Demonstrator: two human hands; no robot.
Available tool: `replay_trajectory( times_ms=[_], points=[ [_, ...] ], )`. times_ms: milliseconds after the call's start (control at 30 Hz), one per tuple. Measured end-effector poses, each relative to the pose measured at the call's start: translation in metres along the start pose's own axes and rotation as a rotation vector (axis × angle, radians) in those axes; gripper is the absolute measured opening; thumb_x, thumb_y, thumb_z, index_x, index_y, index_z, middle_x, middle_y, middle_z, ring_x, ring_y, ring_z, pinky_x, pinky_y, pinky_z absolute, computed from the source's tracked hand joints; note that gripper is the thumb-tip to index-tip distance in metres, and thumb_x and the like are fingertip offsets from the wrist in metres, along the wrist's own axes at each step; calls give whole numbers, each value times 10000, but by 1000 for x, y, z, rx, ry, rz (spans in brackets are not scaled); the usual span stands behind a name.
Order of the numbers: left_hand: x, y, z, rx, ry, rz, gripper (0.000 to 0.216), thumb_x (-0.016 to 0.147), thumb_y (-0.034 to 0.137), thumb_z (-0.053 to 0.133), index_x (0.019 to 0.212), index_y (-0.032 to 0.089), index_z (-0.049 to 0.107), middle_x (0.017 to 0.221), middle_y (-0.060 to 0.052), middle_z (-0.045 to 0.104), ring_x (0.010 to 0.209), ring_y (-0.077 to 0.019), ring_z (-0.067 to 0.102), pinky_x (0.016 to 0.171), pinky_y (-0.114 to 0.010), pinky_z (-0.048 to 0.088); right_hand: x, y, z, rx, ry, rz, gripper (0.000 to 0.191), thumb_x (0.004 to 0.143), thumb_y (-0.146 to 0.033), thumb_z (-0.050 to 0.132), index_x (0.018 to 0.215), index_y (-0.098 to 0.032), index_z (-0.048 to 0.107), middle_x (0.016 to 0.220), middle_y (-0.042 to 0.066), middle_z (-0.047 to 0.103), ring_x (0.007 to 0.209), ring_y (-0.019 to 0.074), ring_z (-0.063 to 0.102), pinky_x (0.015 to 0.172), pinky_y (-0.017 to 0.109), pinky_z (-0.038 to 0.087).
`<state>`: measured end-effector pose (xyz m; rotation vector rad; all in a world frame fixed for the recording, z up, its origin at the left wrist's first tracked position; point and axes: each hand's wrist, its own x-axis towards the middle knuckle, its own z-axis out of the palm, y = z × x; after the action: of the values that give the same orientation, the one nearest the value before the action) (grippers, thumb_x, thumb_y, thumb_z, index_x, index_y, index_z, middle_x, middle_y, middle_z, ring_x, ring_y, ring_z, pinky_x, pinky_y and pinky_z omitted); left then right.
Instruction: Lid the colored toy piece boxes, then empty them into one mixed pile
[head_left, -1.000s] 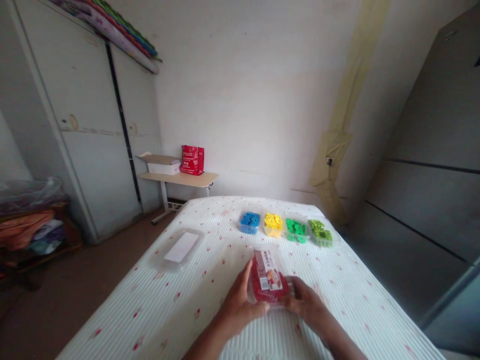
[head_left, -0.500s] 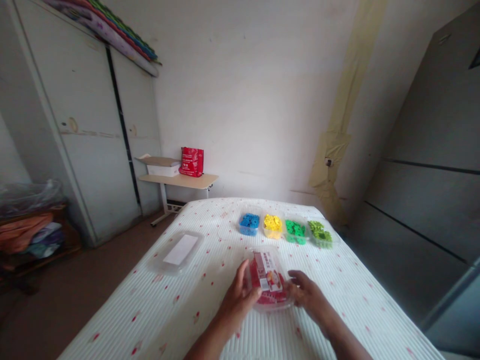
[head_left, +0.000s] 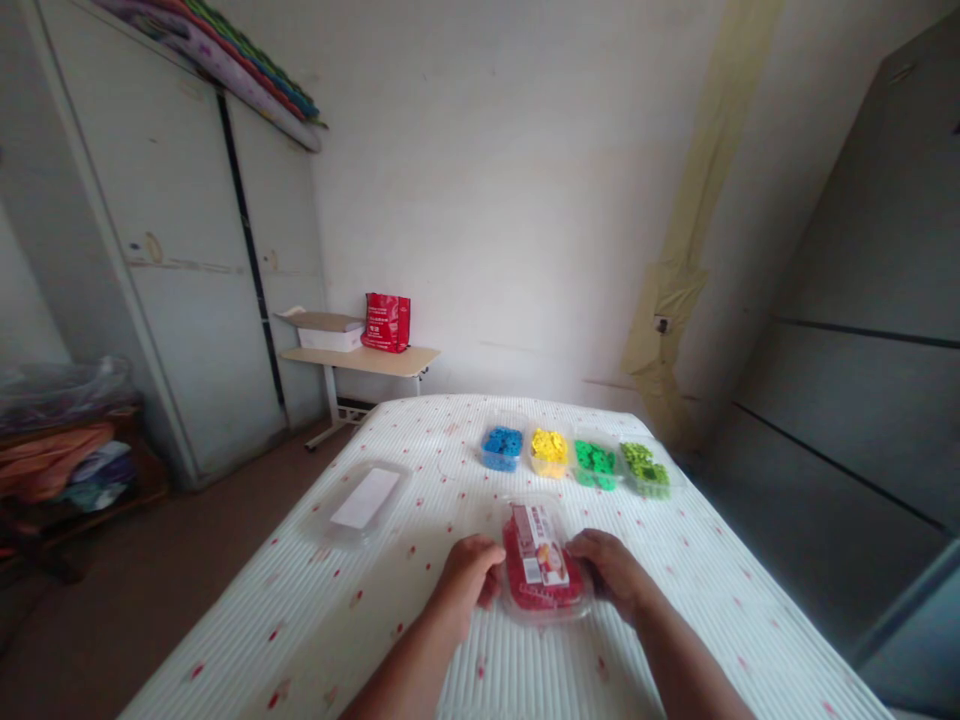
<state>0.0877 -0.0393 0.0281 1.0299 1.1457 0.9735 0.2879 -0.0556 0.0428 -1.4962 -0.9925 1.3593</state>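
A clear plastic box of red pieces (head_left: 543, 568) with a printed label on its lid lies on the white spotted bedcover (head_left: 390, 610) in front of me. My left hand (head_left: 469, 575) curls against its left side and my right hand (head_left: 611, 570) curls against its right side, so both grip the box. Farther back stands a row of small clear boxes: blue pieces (head_left: 501, 445), yellow pieces (head_left: 549, 449), green pieces (head_left: 595, 462) and light green pieces (head_left: 643, 467).
A clear lid with a white label (head_left: 361, 500) lies on the bedcover to the left. A side table (head_left: 360, 362) with a red bag (head_left: 387, 322) and a flat box stands by the wall. A wardrobe is at left and grey panels at right.
Both hands shifted from the near end of the red box to its two sides and closed on it. The box now lies flatter and squarer to me.
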Motion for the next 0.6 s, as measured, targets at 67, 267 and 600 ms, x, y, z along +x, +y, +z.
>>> replay_trajectory(
  times_ms=[67,267,600],
  points=[
    [2,0,0,-32,-28,-20,121,560,298,509,560,187,460,439,49,493,332,-63,398,331,-184,196,0,0,0,26,-22,8,227,539,-354,595,604,-196,445,436,-86,432,384,63,380,421,208,251],
    [1,0,0,-76,-42,-15,111,542,278,513,519,195,445,392,58,491,283,-46,344,321,-189,151,1,3,0,76,-55,-15,245,531,-357,609,557,-200,423,388,-89,416,367,58,353,419,210,221],
    [1,-6,1,-128,-53,-28,179,583,327,547,564,204,419,402,66,495,282,-45,338,320,-181,163,0,6,-1,95,-60,-5,307,586,-440,633,624,-195,453,438,-79,456,373,67,393,414,201,259]
  ],
)
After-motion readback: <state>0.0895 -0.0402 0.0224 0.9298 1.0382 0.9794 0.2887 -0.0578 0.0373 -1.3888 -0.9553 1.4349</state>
